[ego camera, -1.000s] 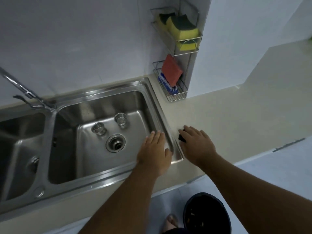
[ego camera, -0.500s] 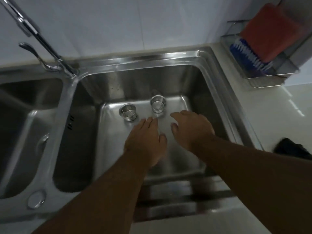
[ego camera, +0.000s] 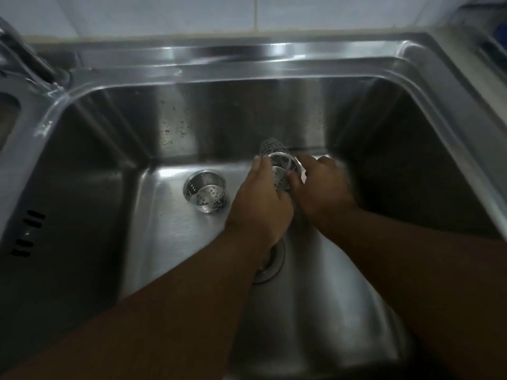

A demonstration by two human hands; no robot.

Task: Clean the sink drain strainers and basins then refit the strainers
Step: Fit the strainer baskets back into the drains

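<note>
Left hand (ego camera: pixel 258 200) and right hand (ego camera: pixel 321 185): both closed on one held strainer (ego camera: pixel 280 174), fingers curled about its rim from either side, toward the back of the basin (ego camera: pixel 175 242); whether it is clear of the floor cannot be told. Handling, as judged: a perforated steel cup, light, rigid and slick when wet, best taken by the flared rim rather than the thin holed wall. Also present: second strainer (ego camera: pixel 205 191), upright on the basin floor, left of the hands and apart from them; drain opening (ego camera: pixel 271 263), partly hidden beneath the left forearm.
</note>
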